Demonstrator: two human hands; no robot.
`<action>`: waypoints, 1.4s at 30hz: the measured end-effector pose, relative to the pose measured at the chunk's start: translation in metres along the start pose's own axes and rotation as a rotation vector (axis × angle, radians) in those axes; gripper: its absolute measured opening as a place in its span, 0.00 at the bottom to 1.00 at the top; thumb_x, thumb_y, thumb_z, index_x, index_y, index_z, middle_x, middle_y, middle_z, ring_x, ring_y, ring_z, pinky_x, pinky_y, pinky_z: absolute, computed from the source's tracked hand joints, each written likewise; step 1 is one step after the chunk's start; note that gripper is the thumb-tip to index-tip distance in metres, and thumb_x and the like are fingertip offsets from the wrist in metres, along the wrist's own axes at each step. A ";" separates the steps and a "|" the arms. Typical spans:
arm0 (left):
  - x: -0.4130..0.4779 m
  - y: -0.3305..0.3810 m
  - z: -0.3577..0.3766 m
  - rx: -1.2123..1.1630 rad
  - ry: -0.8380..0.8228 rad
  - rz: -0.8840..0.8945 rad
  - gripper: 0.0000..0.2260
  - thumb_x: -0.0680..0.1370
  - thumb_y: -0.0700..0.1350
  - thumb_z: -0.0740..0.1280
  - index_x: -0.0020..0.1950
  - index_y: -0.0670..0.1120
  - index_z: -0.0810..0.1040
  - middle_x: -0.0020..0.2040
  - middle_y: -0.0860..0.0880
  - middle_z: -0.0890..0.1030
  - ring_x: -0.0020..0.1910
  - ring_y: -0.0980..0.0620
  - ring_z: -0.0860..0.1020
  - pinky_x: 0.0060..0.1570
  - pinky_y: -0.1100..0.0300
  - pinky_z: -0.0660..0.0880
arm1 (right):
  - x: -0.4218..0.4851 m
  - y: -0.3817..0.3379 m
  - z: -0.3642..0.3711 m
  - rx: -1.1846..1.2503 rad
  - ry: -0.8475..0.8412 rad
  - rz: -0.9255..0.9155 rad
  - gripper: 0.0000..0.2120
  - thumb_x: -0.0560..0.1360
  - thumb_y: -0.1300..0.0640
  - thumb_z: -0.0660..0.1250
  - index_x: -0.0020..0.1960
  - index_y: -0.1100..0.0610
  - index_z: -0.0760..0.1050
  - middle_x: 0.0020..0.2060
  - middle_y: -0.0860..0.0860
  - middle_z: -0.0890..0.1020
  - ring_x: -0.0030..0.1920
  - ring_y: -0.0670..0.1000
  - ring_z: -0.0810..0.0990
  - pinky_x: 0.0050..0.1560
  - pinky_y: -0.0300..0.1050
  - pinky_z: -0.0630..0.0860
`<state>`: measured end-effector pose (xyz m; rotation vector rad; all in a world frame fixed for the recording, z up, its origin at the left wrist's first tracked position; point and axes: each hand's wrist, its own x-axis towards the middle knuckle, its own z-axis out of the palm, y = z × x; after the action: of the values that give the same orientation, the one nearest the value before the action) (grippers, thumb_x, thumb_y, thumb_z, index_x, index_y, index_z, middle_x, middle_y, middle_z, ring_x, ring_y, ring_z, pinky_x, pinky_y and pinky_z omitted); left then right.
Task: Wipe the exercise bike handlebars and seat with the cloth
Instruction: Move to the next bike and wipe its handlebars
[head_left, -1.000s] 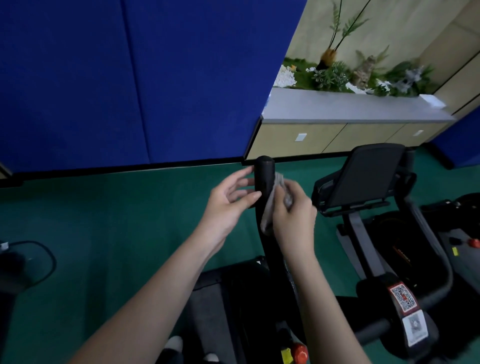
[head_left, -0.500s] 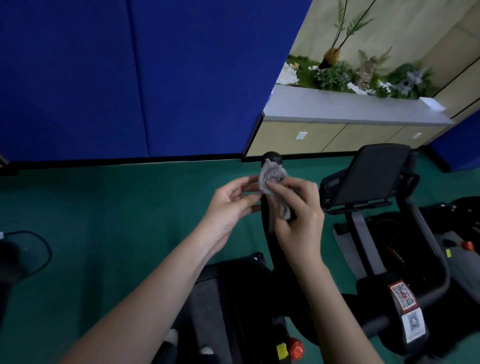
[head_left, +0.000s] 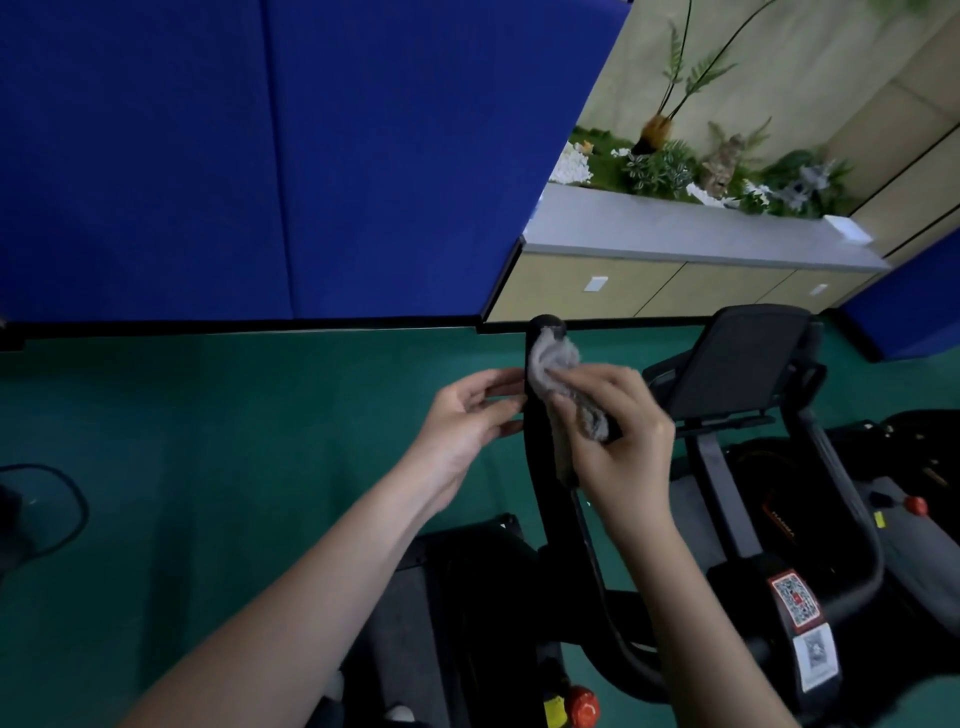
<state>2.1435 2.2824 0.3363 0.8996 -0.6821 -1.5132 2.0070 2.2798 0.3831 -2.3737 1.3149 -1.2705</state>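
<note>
- Right hand (head_left: 618, 447): fingers curled round the grey crumpled cloth (head_left: 553, 364). Thumb and forefinger pinch the wad, and the cloth's tail runs down through the palm.
- The cloth is pressed on the right face of the black upright handlebar (head_left: 536, 426), just below its rounded top end.
- Left hand (head_left: 467, 415): fingers nearly straight, holding nothing. The tips touch the handlebar's left face, opposite the cloth. Looks like bracing, my read.
- Key relation: the handlebar's long axis is near vertical in view, leaning slightly.
  - The cloth sits at the top end, so most of the bar's length lies below the right fingers, toward the bike frame.
  - Likely next stroke: down along that axis with the right hand. The left fingertips are in the lane and would have to slide down or let go.
- Black seat with backrest (head_left: 748, 364): right of the right hand and further off, apart from both hands.
  - The right hand is the nearer one.
  - Can't tell if the seat belongs to the same machine as the handlebar.
- Counts: 2 hands, 1 cloth, 1 handlebar in view, 1 seat, 2 QR stickers (head_left: 795, 603) on the frame at lower right, 2 red knobs (head_left: 584, 709).
- Progress, judged: the handlebar step is in hand and the seat is not yet touched.
- Risk: the cloth is wadded, so the contact patch is small. It could slip off the rounded end or miss the far face of the bar.
</note>
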 end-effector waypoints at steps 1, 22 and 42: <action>0.000 0.000 0.000 0.003 0.000 -0.002 0.12 0.78 0.30 0.61 0.57 0.41 0.77 0.54 0.43 0.80 0.52 0.51 0.80 0.53 0.57 0.77 | 0.011 -0.002 -0.004 0.004 -0.002 -0.050 0.08 0.73 0.61 0.70 0.52 0.60 0.82 0.47 0.48 0.80 0.49 0.53 0.80 0.51 0.40 0.75; -0.004 -0.024 -0.004 -0.141 0.027 -0.226 0.11 0.73 0.32 0.69 0.54 0.41 0.80 0.45 0.48 0.83 0.43 0.56 0.79 0.49 0.65 0.71 | 0.091 0.004 -0.009 -0.229 -0.966 -0.566 0.08 0.74 0.64 0.69 0.52 0.60 0.82 0.49 0.54 0.83 0.52 0.56 0.80 0.46 0.55 0.78; 0.004 -0.018 0.012 0.369 0.096 0.078 0.14 0.72 0.36 0.73 0.48 0.53 0.75 0.37 0.51 0.75 0.35 0.55 0.72 0.41 0.61 0.70 | 0.053 0.002 0.026 -0.024 0.070 0.484 0.08 0.79 0.58 0.62 0.53 0.57 0.79 0.42 0.51 0.82 0.43 0.48 0.78 0.39 0.33 0.66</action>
<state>2.1236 2.2797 0.3268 1.2004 -0.9325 -1.2865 2.0386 2.2324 0.3973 -1.8646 1.7874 -1.1945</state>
